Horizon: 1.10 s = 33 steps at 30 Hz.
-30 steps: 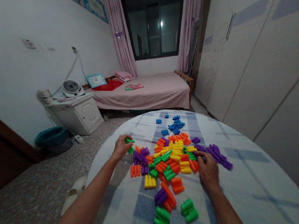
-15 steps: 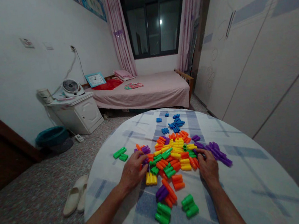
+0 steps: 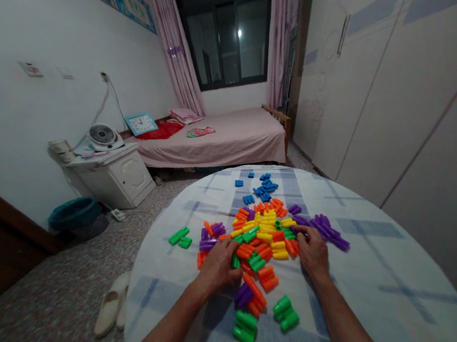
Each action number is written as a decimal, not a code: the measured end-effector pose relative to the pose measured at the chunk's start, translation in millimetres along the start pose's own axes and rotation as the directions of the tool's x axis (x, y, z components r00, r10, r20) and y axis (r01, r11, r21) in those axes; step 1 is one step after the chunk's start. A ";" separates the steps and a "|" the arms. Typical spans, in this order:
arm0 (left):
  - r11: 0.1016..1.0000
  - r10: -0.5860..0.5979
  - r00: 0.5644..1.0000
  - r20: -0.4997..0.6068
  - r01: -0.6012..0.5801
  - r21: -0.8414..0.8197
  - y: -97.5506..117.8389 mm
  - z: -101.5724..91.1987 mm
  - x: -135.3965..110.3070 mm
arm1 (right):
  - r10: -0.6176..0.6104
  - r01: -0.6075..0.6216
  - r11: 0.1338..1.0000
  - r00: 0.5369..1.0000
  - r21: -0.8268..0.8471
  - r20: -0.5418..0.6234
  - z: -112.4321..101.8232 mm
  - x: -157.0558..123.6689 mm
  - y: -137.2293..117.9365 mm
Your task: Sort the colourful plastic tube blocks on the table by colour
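Note:
A heap of tube-shaped plastic building blocks in orange, yellow (image 3: 266,217), green and purple covers the middle of the table. My left hand (image 3: 219,265) is at the heap's left side, its thumb and fingers around a green block (image 3: 235,260) that is partly hidden. At the heap's right edge, my right hand (image 3: 313,249) has its fingers closed on a small purple block (image 3: 294,230), mostly covered by the fingertips. Purple blocks (image 3: 328,231) lie in a group just right of that hand. Nearer to me are orange blocks (image 3: 268,278) and two green pieces (image 3: 286,313).
A checked cloth covers the round table (image 3: 376,286). Blue blocks (image 3: 264,189) are grouped at its far side, and green ones (image 3: 179,236) lie at the left. Beyond stand a bed (image 3: 224,138), a white cabinet (image 3: 129,175), a bin (image 3: 76,214) and a wardrobe (image 3: 401,88).
My left hand has moved right and slightly toward me, away from the purple and orange blocks at the left. My right hand stays at the heap's right edge. The view has shifted slightly.

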<state>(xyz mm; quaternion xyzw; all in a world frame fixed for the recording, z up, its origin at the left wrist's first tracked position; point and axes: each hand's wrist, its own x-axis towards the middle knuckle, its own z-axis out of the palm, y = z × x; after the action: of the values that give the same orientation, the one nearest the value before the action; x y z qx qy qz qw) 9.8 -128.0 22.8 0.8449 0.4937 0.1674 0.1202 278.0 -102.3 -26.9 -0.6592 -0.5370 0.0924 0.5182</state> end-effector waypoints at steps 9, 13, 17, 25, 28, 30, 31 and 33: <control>0.935 -0.199 0.942 -0.271 0.099 -0.341 -8.8 -0.5 -2.0 | 0.000 0.000 1.000 1.000 0.006 0.003 -0.8 -0.3 -1.5; 0.938 -0.292 0.846 -0.445 0.164 -0.305 -31.1 -19.7 -9.4 | 0.013 -0.013 1.000 1.000 0.001 0.012 -2.0 -0.5 -2.9; 0.938 -0.340 0.746 -0.573 0.317 -0.144 -76.2 -32.3 -21.3 | 0.017 -0.017 1.000 1.000 -0.004 0.013 -2.5 -0.8 -4.5; 0.911 -0.301 0.739 -0.602 0.409 0.047 -108.8 -19.0 -28.8 | 0.016 -0.015 1.000 1.000 -0.006 0.014 -2.4 -0.7 -5.0; 0.937 -0.213 0.744 -0.634 0.340 0.083 -78.1 -20.8 -19.3 | 0.017 -0.017 1.000 1.000 -0.007 0.014 -2.6 -0.4 -4.5; 0.983 -0.097 0.833 -0.544 0.167 0.080 -53.5 -20.4 -10.9 | 0.016 -0.016 1.000 1.000 -0.007 0.013 -2.6 -0.4 -3.9; 0.994 -0.035 0.884 -0.466 0.080 0.077 -42.3 -18.7 -6.4 | 0.018 -0.018 1.000 1.000 -0.006 0.012 -2.5 -0.4 -3.7; 0.997 0.044 0.950 -0.310 -0.023 0.073 -24.9 -12.2 2.8 | 0.021 -0.021 1.000 1.000 -0.004 0.009 -2.5 -0.5 -3.2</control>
<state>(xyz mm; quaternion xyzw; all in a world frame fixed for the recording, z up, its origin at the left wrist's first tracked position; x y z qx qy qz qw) -13.6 -113.0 25.3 0.8198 0.4975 0.2833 0.0091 277.5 -104.6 -23.5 -0.6653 -0.5327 0.0998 0.5135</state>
